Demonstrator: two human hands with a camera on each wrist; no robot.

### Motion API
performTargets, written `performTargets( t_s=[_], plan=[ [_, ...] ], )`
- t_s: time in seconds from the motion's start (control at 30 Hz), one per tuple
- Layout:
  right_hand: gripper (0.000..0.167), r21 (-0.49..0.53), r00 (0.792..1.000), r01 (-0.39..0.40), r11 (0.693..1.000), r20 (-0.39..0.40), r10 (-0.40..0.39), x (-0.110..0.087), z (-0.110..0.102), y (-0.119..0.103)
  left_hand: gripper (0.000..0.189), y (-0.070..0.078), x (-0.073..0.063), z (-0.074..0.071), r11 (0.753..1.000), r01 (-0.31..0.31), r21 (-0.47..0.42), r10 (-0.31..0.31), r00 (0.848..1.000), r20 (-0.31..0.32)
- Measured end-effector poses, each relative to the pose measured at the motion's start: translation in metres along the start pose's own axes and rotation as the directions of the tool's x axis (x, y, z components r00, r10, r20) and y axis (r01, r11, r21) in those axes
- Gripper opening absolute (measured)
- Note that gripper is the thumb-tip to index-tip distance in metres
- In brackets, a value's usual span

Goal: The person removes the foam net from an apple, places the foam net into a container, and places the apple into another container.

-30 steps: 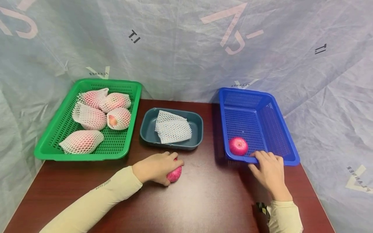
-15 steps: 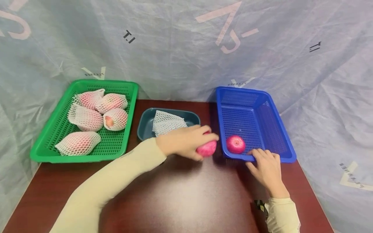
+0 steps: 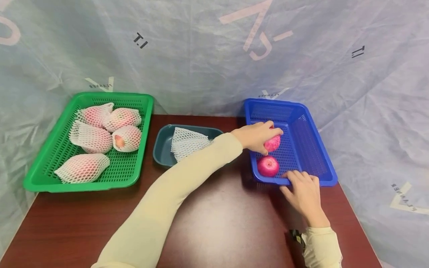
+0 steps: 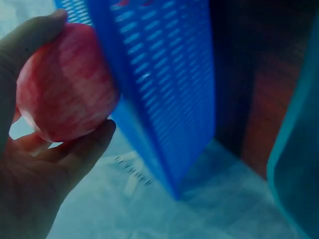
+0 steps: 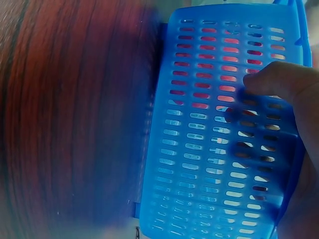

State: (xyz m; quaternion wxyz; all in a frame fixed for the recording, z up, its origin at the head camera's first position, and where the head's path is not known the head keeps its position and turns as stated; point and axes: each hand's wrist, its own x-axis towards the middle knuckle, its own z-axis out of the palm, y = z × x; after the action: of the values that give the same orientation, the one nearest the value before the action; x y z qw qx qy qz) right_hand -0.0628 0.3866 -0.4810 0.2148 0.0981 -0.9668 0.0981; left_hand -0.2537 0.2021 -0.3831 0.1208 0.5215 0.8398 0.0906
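Note:
My left hand (image 3: pixel 258 137) grips a red apple (image 3: pixel 273 143) over the left part of the blue basket (image 3: pixel 311 149). In the left wrist view the thumb and fingers wrap round the apple (image 4: pixel 70 84), close by the basket's rim. Another red apple (image 3: pixel 268 166) lies in the basket's near left corner. My right hand (image 3: pixel 304 193) holds the basket's near rim, fingers over the top. In the right wrist view the thumb (image 5: pixel 271 79) lies against the outside of the slotted wall (image 5: pixel 199 149), and red shows through the slots.
A green basket (image 3: pixel 144 149) at the left holds several fruits in white foam nets (image 3: pixel 83 168). Between the baskets stands a dark teal tray (image 3: pixel 162 145) with white foam nets (image 3: pixel 187 141), partly behind my left sleeve. A grey cloth (image 3: pixel 201 56) hangs behind the brown table (image 3: pixel 207 223).
My left hand has lifted the apple off the table and carried it right, past the teal tray, to over the blue basket. My right hand keeps its hold on the rim.

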Motion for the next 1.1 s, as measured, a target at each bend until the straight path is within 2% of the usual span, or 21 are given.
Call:
performTargets(
  t_s=[0.13, 0.27, 0.4, 0.57, 0.73, 0.83, 0.9, 1.0, 1.1],
  plan=[
    [0.020, 0.005, 1.000, 0.005, 1.000, 0.000, -0.005, 0.003, 0.002, -0.003, 0.071, -0.003, 0.011, 0.008, 0.998, 0.061, 0.028, -0.063, 0.997, 0.048],
    [0.020, 0.011, 1.000, 0.009, 1.000, 0.001, -0.009, 0.006, 0.005, -0.006, 0.063, -0.004, 0.011, 0.014, 0.992, 0.086, 0.087, -0.094, 0.992, 0.088],
    [0.020, 0.016, 1.000, 0.013, 1.000, -0.007, -0.012, 0.007, 0.006, -0.007, 0.058, -0.004, 0.008, 0.017, 0.986, 0.071, 0.151, -0.089, 0.989, 0.121],
    [0.019, 0.018, 1.000, 0.007, 1.000, 0.002, -0.007, 0.007, 0.009, -0.007, 0.053, -0.005, 0.008, 0.022, 0.984, 0.067, 0.168, -0.089, 0.988, 0.127],
    [0.019, 0.023, 1.000, -0.001, 1.000, 0.008, 0.000, 0.004, 0.010, -0.007, 0.044, -0.006, 0.003, 0.021, 0.984, 0.030, 0.174, -0.046, 0.995, 0.089],
    [0.019, 0.020, 1.000, -0.005, 1.000, 0.002, 0.005, 0.003, 0.009, -0.006, 0.040, -0.004, -0.012, 0.012, 0.980, -0.015, 0.196, 0.008, 0.999, 0.037],
    [0.019, 0.017, 1.000, -0.006, 1.000, 0.002, 0.006, 0.002, 0.008, -0.005, 0.035, -0.001, -0.029, 0.003, 0.974, -0.045, 0.223, 0.045, 0.999, 0.008],
    [0.019, 0.016, 1.000, -0.012, 1.000, 0.001, 0.012, 0.001, 0.005, -0.003, 0.023, 0.002, -0.064, -0.007, 0.953, -0.079, 0.291, 0.091, 0.995, -0.028],
    [0.018, 0.013, 1.000, -0.024, 1.000, -0.007, 0.024, -0.001, 0.002, 0.000, 0.014, 0.003, -0.105, -0.013, 0.939, -0.080, 0.336, 0.107, 0.992, -0.062]
  ],
)
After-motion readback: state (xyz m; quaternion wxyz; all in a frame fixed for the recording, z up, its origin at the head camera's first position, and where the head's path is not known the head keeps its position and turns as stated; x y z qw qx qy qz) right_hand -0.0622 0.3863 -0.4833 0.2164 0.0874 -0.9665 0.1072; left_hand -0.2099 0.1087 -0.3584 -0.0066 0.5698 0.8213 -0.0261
